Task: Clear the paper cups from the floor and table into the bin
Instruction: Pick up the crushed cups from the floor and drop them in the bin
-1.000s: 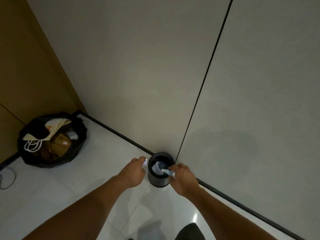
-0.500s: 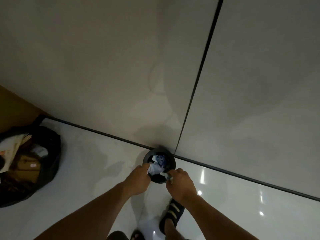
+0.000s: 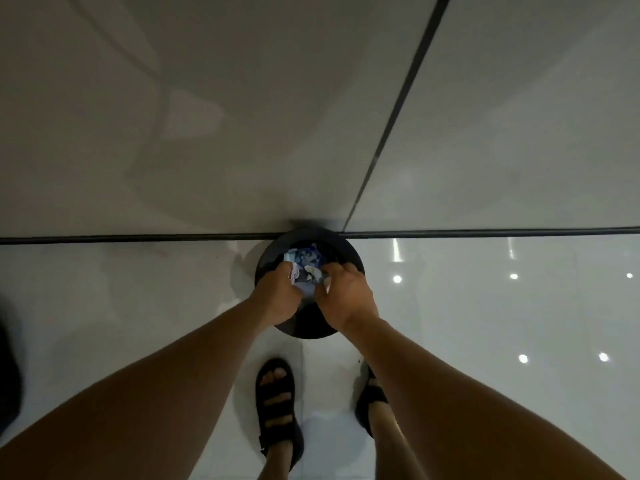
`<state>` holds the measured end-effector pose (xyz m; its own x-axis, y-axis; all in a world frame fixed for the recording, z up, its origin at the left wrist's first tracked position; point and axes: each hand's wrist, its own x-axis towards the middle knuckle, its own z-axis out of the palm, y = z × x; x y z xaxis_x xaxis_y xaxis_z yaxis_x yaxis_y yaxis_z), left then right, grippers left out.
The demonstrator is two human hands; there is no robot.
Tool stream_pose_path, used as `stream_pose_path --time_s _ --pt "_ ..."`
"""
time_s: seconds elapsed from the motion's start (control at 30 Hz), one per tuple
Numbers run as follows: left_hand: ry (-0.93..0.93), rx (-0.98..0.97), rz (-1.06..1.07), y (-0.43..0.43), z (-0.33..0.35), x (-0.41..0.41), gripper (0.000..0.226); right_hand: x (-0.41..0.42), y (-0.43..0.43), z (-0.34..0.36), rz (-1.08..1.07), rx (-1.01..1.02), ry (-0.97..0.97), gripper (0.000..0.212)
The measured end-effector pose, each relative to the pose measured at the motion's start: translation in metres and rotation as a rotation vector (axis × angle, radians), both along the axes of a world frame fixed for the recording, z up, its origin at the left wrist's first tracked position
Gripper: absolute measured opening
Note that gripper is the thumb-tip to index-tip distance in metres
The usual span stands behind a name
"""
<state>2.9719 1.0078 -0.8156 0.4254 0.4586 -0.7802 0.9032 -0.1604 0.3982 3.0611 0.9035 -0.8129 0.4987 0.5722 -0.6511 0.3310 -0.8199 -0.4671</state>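
Observation:
A small round black bin (image 3: pixel 349 252) stands on the white floor against the wall. Crushed white and blue paper cups (image 3: pixel 306 258) fill its mouth. My left hand (image 3: pixel 277 296) is over the bin's left rim with its fingers curled round a crumpled cup. My right hand (image 3: pixel 346 297) is over the right rim and pinches another crumpled piece of cup at the fingertips. Both hands meet above the bin opening and hide its near half.
A pale panelled wall (image 3: pixel 242 116) with a dark seam rises right behind the bin. My two feet in black sandals (image 3: pixel 277 403) stand close in front of the bin on the glossy floor. A dark bag edge (image 3: pixel 8 375) shows at the far left.
The view has swung down over the bin and I have stepped closer. Both hands have moved from the bin's near rim to right over its opening, and the black bag has slid out to the left.

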Motion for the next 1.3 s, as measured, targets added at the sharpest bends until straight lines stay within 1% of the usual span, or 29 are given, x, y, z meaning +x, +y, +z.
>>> stream_pose_path --time_s 0.07,0.17,0.23,0.33,0.5,0.63,0.8,0.9,1.03,1.17,1.3 --pt "-0.026 0.014 -0.015 0.009 -0.018 0.000 0.068 -0.001 0.002 -0.019 -0.063 0.028 0.001 0.050" --pt "-0.106 0.064 -0.009 0.018 -0.022 0.000 0.085 -0.001 -0.005 -0.026 -0.115 0.048 0.000 0.056" --pt "-0.133 0.100 -0.022 0.019 -0.013 -0.002 0.087 0.001 -0.015 -0.017 -0.109 0.033 0.007 0.057" --pt "-0.122 0.078 -0.055 0.018 0.016 -0.004 0.082 0.008 -0.028 0.010 -0.101 -0.007 0.010 0.058" --pt "-0.078 0.098 -0.226 0.019 0.105 0.001 0.080 0.019 -0.039 0.097 -0.077 0.005 -0.041 0.064" --pt "-0.165 0.134 -0.296 0.010 0.200 0.018 0.072 0.022 -0.052 0.184 -0.075 0.023 -0.139 0.067" --pt "-0.212 0.209 -0.475 -0.028 0.309 0.021 0.077 0.008 -0.085 0.296 -0.041 -0.034 -0.264 0.072" --pt "-0.255 0.214 -0.584 -0.051 0.363 0.020 0.077 -0.001 -0.113 0.361 -0.113 -0.038 -0.326 0.072" --pt "-0.301 0.220 -0.713 -0.084 0.419 0.030 0.078 -0.010 -0.158 0.421 -0.292 -0.010 -0.380 0.071" --pt "-0.330 0.214 -0.852 -0.127 0.460 0.042 0.079 -0.024 -0.217 0.458 -0.438 -0.037 -0.387 0.073" --pt "-0.379 0.217 -0.976 -0.182 0.495 0.057 0.079 -0.034 -0.283 0.478 -0.589 -0.033 -0.400 0.072"
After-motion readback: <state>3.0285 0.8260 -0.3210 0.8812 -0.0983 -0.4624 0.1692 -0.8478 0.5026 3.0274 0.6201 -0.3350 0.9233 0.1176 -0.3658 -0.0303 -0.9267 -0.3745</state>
